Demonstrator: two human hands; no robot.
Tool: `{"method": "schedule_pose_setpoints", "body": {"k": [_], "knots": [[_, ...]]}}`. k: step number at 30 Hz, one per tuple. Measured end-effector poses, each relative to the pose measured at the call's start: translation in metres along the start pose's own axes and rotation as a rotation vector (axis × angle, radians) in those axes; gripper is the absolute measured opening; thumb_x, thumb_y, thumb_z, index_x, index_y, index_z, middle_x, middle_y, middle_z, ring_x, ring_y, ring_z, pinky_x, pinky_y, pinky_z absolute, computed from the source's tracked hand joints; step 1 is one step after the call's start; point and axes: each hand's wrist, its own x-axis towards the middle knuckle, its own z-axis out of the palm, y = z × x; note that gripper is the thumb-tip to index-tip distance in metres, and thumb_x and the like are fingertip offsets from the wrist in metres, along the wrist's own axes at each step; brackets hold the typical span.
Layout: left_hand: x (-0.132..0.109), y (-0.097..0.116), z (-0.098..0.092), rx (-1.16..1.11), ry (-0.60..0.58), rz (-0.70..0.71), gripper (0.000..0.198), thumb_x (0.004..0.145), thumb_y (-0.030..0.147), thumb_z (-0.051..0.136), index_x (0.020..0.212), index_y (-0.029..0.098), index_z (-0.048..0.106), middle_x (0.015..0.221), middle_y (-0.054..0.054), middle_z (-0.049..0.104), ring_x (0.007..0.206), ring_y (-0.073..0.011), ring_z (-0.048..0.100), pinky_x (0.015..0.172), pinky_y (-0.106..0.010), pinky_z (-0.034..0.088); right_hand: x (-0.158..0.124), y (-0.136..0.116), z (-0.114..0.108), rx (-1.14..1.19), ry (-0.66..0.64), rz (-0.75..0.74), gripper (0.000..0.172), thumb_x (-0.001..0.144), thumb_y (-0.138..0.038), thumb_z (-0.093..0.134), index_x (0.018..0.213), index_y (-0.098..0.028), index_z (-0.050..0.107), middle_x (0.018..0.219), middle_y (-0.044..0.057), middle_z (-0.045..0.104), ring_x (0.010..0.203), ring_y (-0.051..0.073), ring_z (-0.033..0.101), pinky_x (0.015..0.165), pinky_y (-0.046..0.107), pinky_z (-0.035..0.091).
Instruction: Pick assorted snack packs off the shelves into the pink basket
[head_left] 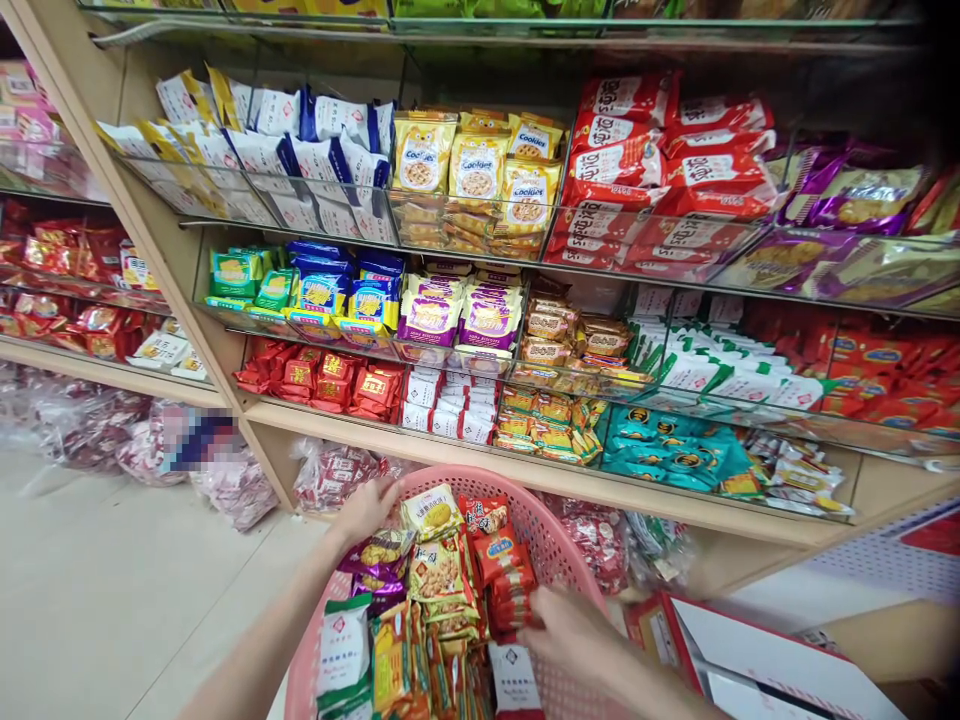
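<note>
A pink plastic basket [574,535] with a perforated wall sits low in front of me, loaded with small snack packets. At its far left rim is my left hand [367,515], fingers closed over the edge. Inside the basket on the right, my right hand [562,630] is beside red snack packets [504,565]; its fingertips are blurred and partly hidden. Yellow packets [436,570] fill the middle, with purple packets [381,560] to the left. Nearer me lie a white-and-green packet [345,645], orange packets [394,655] and a white packet [514,678].
A wooden shelf unit with glass ledges [480,225] holds rows of packaged biscuits. Beneath it lie plastic bags of packets [341,475]. A white-and-red carton [757,655] stands at the right, and pale floor tiles [112,590] stretch to the left.
</note>
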Motion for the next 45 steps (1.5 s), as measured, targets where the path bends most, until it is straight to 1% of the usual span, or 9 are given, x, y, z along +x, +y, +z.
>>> {"method": "schedule_pose_setpoints", "body": {"k": [3,8,10,14,17,21,29,37,45], "knots": [[-0.001,0.001,-0.001,0.000,0.004,-0.013,0.044,0.085,0.051,0.031,0.091,0.020,0.063,0.086,-0.008,0.069,0.083,-0.0207,0.063,0.075,-0.027,0.041,0.013,-0.017,-0.045,-0.049,0.169,-0.066,0.024,0.079,-0.037,0.048,0.068,-0.019,0.059,0.074,0.008,0.064,0.071,0.021,0.059,0.057,0.029,0.034],[-0.001,0.000,0.000,0.020,0.019,-0.016,0.044,0.085,0.051,0.031,0.083,0.020,0.062,0.076,-0.006,0.068,0.076,-0.0199,0.063,0.070,-0.027,0.041,0.065,-0.060,-0.093,-0.173,0.485,-0.204,0.021,0.087,-0.029,0.038,0.091,-0.019,0.057,0.084,0.007,0.065,0.078,0.020,0.060,0.064,0.029,0.037],[0.000,-0.003,0.002,0.037,0.034,-0.002,0.045,0.086,0.052,0.029,0.081,0.020,0.060,0.074,-0.006,0.067,0.073,-0.0195,0.062,0.067,-0.026,0.040,0.095,-0.079,-0.101,-0.223,0.559,-0.297,0.020,0.087,-0.022,0.039,0.099,-0.019,0.054,0.092,0.007,0.063,0.081,0.019,0.059,0.067,0.028,0.039],[0.002,-0.009,0.006,0.067,0.055,0.012,0.047,0.086,0.053,0.025,0.075,0.020,0.057,0.070,-0.005,0.065,0.068,-0.0183,0.061,0.062,-0.025,0.038,0.154,-0.113,-0.107,-0.316,0.689,-0.466,0.031,0.084,-0.011,0.037,0.114,-0.015,0.047,0.112,0.012,0.056,0.104,0.021,0.049,0.085,0.032,0.037],[0.002,-0.013,0.008,0.072,0.076,0.011,0.047,0.086,0.053,0.025,0.074,0.021,0.056,0.070,-0.005,0.065,0.069,-0.0179,0.061,0.062,-0.024,0.037,0.188,-0.131,-0.107,-0.339,0.776,-0.483,0.040,0.084,-0.008,0.033,0.124,-0.011,0.039,0.129,0.016,0.045,0.115,0.023,0.038,0.094,0.038,0.031],[0.001,-0.014,0.009,0.048,0.069,0.040,0.048,0.087,0.053,0.022,0.077,0.022,0.057,0.070,-0.004,0.065,0.068,-0.0169,0.060,0.061,-0.024,0.037,0.216,-0.142,-0.102,-0.317,0.869,-0.437,0.046,0.085,-0.007,0.029,0.130,-0.010,0.033,0.133,0.017,0.041,0.118,0.024,0.034,0.098,0.043,0.025],[0.003,-0.014,0.011,0.072,0.072,0.009,0.048,0.087,0.053,0.022,0.075,0.020,0.056,0.071,-0.004,0.063,0.067,-0.0166,0.059,0.059,-0.024,0.035,0.225,-0.150,-0.089,-0.298,0.929,-0.389,0.046,0.085,-0.006,0.029,0.130,-0.011,0.035,0.121,0.017,0.049,0.113,0.025,0.037,0.100,0.045,0.020],[0.003,-0.012,0.009,0.066,0.057,0.011,0.048,0.087,0.053,0.023,0.076,0.021,0.056,0.071,-0.004,0.064,0.068,-0.0167,0.059,0.061,-0.024,0.036,0.222,-0.149,-0.093,-0.364,0.930,-0.378,0.042,0.085,-0.005,0.030,0.125,-0.012,0.039,0.104,0.014,0.053,0.099,0.025,0.043,0.096,0.046,0.025],[0.004,-0.015,0.010,0.079,0.063,0.027,0.049,0.087,0.054,0.021,0.075,0.021,0.056,0.071,-0.004,0.064,0.067,-0.0166,0.059,0.060,-0.024,0.035,0.219,-0.147,-0.094,-0.390,0.947,-0.391,0.041,0.085,-0.006,0.030,0.124,-0.014,0.039,0.104,0.013,0.053,0.096,0.024,0.045,0.092,0.045,0.029]]}}
